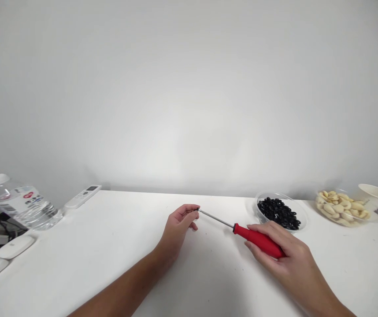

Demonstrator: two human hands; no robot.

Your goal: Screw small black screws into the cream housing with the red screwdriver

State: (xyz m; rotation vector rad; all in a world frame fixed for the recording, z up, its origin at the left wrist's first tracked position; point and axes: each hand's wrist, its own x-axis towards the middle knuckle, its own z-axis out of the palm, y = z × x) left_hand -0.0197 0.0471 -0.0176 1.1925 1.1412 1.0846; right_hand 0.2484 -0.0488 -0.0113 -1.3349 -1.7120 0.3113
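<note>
My right hand (pixel 290 253) is wrapped round the red handle of a screwdriver (pixel 258 241). Its thin metal shaft slants up and left above the white table. At the far end of the shaft is my left hand (pixel 180 224), its thumb and index finger pinched together. A tiny dark and shiny piece (pixel 198 210) shows between those fingertips, touching the tip; it is too small to name and partly hidden by the fingers.
A clear bowl of black beads or seeds (pixel 278 213) stands beyond my right hand. Farther right are a clear container of pale nut-like pieces (pixel 341 207) and a cream cup (pixel 376 193). On the left are a water bottle (pixel 24 202), a remote (pixel 83 197) and two white devices (pixel 15 246).
</note>
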